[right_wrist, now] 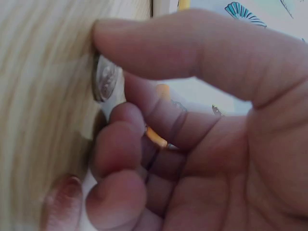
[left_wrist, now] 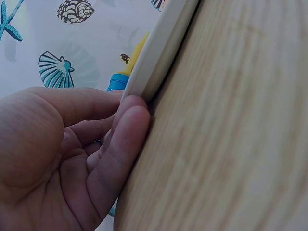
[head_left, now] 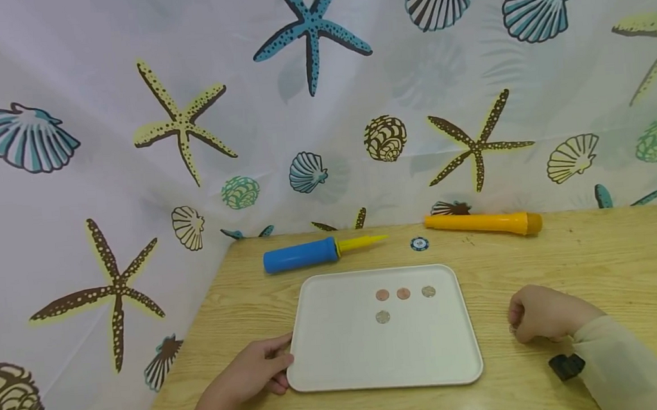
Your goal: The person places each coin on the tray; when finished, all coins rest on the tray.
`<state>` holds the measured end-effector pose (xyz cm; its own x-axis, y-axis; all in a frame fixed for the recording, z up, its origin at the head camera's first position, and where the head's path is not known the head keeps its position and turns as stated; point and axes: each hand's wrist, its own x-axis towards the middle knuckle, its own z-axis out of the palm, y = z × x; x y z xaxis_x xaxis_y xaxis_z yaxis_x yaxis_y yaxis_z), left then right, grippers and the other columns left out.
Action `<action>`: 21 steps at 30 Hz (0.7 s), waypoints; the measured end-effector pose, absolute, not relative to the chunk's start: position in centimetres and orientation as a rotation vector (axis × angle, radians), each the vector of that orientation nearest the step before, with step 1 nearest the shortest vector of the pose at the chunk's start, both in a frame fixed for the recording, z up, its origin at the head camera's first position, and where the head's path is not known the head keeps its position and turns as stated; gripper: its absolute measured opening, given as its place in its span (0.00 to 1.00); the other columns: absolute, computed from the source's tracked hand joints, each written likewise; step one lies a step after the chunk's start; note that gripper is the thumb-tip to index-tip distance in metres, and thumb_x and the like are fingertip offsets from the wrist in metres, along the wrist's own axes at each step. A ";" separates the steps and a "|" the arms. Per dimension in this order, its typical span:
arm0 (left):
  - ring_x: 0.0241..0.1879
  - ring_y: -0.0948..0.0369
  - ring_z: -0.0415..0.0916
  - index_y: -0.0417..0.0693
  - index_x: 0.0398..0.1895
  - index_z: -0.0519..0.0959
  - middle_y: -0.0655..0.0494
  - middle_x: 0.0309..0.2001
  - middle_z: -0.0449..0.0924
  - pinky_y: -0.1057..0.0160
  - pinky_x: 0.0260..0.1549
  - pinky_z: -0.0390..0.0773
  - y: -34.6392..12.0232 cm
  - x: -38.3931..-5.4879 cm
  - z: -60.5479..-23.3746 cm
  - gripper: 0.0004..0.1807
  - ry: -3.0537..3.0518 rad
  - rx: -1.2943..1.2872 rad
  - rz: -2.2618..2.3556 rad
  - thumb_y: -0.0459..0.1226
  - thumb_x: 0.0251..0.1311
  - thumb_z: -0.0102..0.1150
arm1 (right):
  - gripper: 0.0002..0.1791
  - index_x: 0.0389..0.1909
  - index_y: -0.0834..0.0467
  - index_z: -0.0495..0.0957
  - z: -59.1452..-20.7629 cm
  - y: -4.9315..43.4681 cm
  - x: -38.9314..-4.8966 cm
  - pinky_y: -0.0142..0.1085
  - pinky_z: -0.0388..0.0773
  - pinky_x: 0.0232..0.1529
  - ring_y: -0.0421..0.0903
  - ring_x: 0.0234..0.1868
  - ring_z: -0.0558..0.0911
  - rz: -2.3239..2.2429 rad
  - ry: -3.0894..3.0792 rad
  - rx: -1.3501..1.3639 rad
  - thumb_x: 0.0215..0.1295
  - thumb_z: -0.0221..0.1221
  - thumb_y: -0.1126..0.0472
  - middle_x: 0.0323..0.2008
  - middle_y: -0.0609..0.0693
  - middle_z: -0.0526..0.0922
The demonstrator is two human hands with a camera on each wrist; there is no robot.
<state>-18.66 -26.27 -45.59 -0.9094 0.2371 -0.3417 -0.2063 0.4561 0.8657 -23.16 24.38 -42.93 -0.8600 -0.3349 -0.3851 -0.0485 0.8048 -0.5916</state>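
Note:
My left hand (head_left: 253, 370) holds the left rim of a white rectangular tray (head_left: 341, 365). In the left wrist view, its fingertips (left_wrist: 131, 115) are at the rim, low against the wooden table. Toward the back right of the tray lie two copper coins (head_left: 382, 295) (head_left: 404, 293) and two silver coins (head_left: 428, 292) (head_left: 383, 316). Right of the tray, my right hand (head_left: 551, 313) is down at the tabletop with curled fingers. Its thumb and forefinger pinch a silver coin (right_wrist: 108, 79) close to the wood. Another copper coin (right_wrist: 65, 204) lies below the other fingertips.
Behind the tray lie a blue hand pump (head_left: 300, 255) with a yellow nozzle, a dark poker chip (head_left: 420, 243) and an orange microphone-shaped stick (head_left: 480, 222). A patterned curtain (head_left: 276, 125) hangs along the table's back and left edges. A black clip (head_left: 567, 366) sits by the right sleeve.

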 end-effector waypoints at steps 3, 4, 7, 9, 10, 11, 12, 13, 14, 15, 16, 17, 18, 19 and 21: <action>0.27 0.59 0.78 0.32 0.76 0.58 0.47 0.34 0.77 0.58 0.30 0.87 -26.3 -18.6 -45.6 0.33 2.293 0.028 1.451 0.34 0.72 0.55 | 0.08 0.28 0.58 0.78 -42.9 24.4 -23.2 0.35 0.67 0.24 0.45 0.24 0.71 -0.788 2.524 -0.296 0.49 0.67 0.69 0.25 0.50 0.75; 0.26 0.59 0.78 0.32 0.76 0.58 0.47 0.34 0.76 0.58 0.30 0.87 -26.3 -18.6 -45.6 0.33 2.291 0.029 1.453 0.34 0.72 0.55 | 0.08 0.29 0.59 0.78 -43.0 24.4 -23.2 0.35 0.68 0.24 0.45 0.24 0.71 -0.788 2.521 -0.287 0.49 0.67 0.69 0.25 0.50 0.75; 0.26 0.59 0.78 0.31 0.75 0.58 0.47 0.34 0.76 0.58 0.30 0.87 -26.2 -18.6 -45.6 0.33 2.294 0.035 1.451 0.34 0.72 0.55 | 0.10 0.31 0.59 0.77 -42.9 24.4 -23.2 0.35 0.69 0.24 0.46 0.25 0.72 -0.793 2.526 -0.257 0.49 0.68 0.68 0.27 0.51 0.75; 0.26 0.59 0.78 0.31 0.75 0.58 0.46 0.34 0.76 0.57 0.30 0.87 -26.2 -18.6 -45.5 0.33 2.298 0.034 1.448 0.34 0.72 0.55 | 0.10 0.31 0.59 0.77 -42.8 24.4 -23.1 0.35 0.70 0.23 0.46 0.25 0.73 -0.786 2.530 -0.242 0.49 0.69 0.67 0.27 0.51 0.75; 0.26 0.59 0.78 0.31 0.75 0.58 0.46 0.34 0.76 0.57 0.30 0.87 -26.2 -18.7 -45.6 0.33 2.299 0.032 1.446 0.34 0.72 0.55 | 0.10 0.30 0.59 0.77 -42.8 24.3 -23.1 0.35 0.70 0.23 0.46 0.24 0.73 -0.785 2.532 -0.232 0.50 0.69 0.67 0.27 0.51 0.76; 0.26 0.58 0.78 0.31 0.75 0.58 0.46 0.34 0.76 0.57 0.30 0.87 -26.3 -18.7 -45.6 0.33 2.301 0.030 1.445 0.34 0.72 0.56 | 0.09 0.30 0.59 0.78 -42.8 24.3 -23.0 0.35 0.70 0.24 0.46 0.24 0.73 -0.782 2.537 -0.230 0.49 0.69 0.67 0.26 0.51 0.76; 0.26 0.58 0.78 0.31 0.75 0.58 0.46 0.34 0.76 0.57 0.30 0.87 -26.3 -18.7 -45.7 0.33 2.302 0.026 1.443 0.34 0.72 0.56 | 0.09 0.29 0.59 0.78 -42.8 24.3 -23.0 0.35 0.70 0.24 0.46 0.24 0.73 -0.775 2.541 -0.223 0.49 0.69 0.66 0.26 0.51 0.76; 0.26 0.58 0.79 0.31 0.75 0.58 0.46 0.34 0.76 0.57 0.29 0.87 -26.4 -18.8 -45.8 0.33 2.303 0.023 1.442 0.34 0.72 0.56 | 0.08 0.29 0.59 0.78 -42.8 24.3 -23.0 0.35 0.70 0.25 0.46 0.25 0.73 -0.772 2.543 -0.227 0.50 0.68 0.66 0.26 0.51 0.76; 0.26 0.58 0.79 0.31 0.75 0.58 0.46 0.34 0.76 0.57 0.30 0.87 -26.4 -18.8 -45.8 0.33 2.302 0.021 1.443 0.34 0.72 0.56 | 0.08 0.28 0.59 0.78 -42.8 24.4 -22.9 0.35 0.69 0.25 0.46 0.25 0.73 -0.768 2.547 -0.233 0.50 0.68 0.66 0.26 0.50 0.76; 0.26 0.58 0.79 0.31 0.75 0.58 0.46 0.34 0.76 0.57 0.30 0.87 -26.5 -18.8 -45.9 0.33 2.301 0.020 1.443 0.34 0.72 0.56 | 0.08 0.28 0.59 0.77 -42.8 24.4 -22.9 0.35 0.69 0.26 0.46 0.25 0.73 -0.767 2.548 -0.240 0.50 0.68 0.66 0.26 0.50 0.76; 0.26 0.58 0.79 0.32 0.75 0.58 0.46 0.34 0.76 0.57 0.30 0.87 -26.5 -18.9 -45.9 0.33 2.297 0.017 1.445 0.34 0.72 0.56 | 0.08 0.28 0.59 0.77 -42.9 24.4 -23.0 0.35 0.68 0.25 0.46 0.25 0.72 -0.766 2.549 -0.238 0.50 0.68 0.65 0.25 0.50 0.76; 0.26 0.58 0.78 0.32 0.75 0.58 0.46 0.34 0.76 0.57 0.30 0.87 -26.5 -18.9 -46.0 0.33 2.295 0.014 1.448 0.34 0.72 0.56 | 0.08 0.28 0.59 0.77 -42.9 24.4 -23.0 0.35 0.68 0.25 0.46 0.24 0.72 -0.768 2.548 -0.238 0.50 0.68 0.65 0.25 0.50 0.75; 0.26 0.58 0.78 0.32 0.75 0.58 0.46 0.34 0.76 0.57 0.30 0.87 -26.5 -18.9 -46.0 0.33 2.293 0.012 1.448 0.34 0.72 0.56 | 0.09 0.28 0.59 0.76 -42.9 24.4 -23.0 0.35 0.68 0.24 0.46 0.24 0.72 -0.772 2.547 -0.242 0.50 0.68 0.65 0.25 0.50 0.75; 0.26 0.58 0.78 0.32 0.75 0.58 0.46 0.34 0.76 0.57 0.30 0.87 -26.4 -18.9 -46.0 0.33 2.292 0.011 1.449 0.34 0.72 0.56 | 0.09 0.28 0.59 0.76 -42.9 24.5 -23.1 0.35 0.67 0.25 0.46 0.24 0.72 -0.778 2.546 -0.253 0.51 0.68 0.65 0.25 0.50 0.75; 0.26 0.58 0.78 0.32 0.75 0.58 0.46 0.33 0.76 0.57 0.30 0.87 -26.3 -18.9 -45.9 0.33 2.290 0.010 1.454 0.34 0.72 0.56 | 0.10 0.29 0.59 0.76 -42.9 24.6 -23.2 0.35 0.67 0.24 0.46 0.24 0.72 -0.788 2.545 -0.265 0.51 0.69 0.65 0.26 0.51 0.74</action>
<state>-18.91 -26.34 -45.93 -0.9092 0.2290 -0.3476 -0.2172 0.4515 0.8654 -23.20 24.57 -42.87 -0.8756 -0.3102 -0.3704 -0.0466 0.8173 -0.5743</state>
